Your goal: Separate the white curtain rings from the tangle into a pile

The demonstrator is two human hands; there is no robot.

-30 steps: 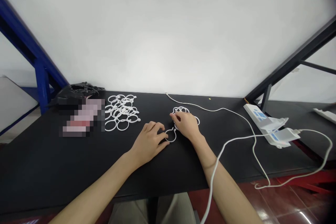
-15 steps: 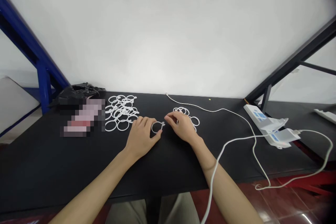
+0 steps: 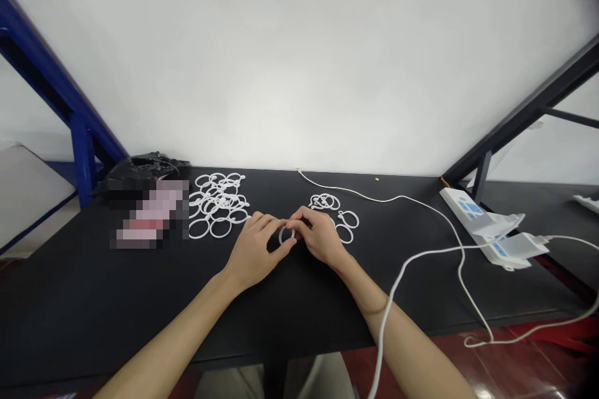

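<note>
A white curtain ring (image 3: 281, 237) is held between my two hands above the black table. My left hand (image 3: 250, 252) grips it with thumb and fingers from the left. My right hand (image 3: 322, 238) pinches at its right side, where the fingers hide the small eyelet. A heap of white curtain rings (image 3: 220, 227) with little eyelets lies to the left of my left hand. Several more rings (image 3: 350, 219) lie just beyond and beside my right hand, some of them partly covered by it.
A white cable (image 3: 397, 198) runs over the black table (image 3: 154, 299) to a white power strip (image 3: 461, 206) with an adapter (image 3: 515, 246) at the right. Another loop of cable hangs across my right forearm. A black plastic bag (image 3: 145, 168) and a blurred-out item (image 3: 154, 212) lie at the left.
My right hand has moved left and closed on the ring's right side, where it was apart before. My left hand still holds the ring. The view has shifted slightly.
</note>
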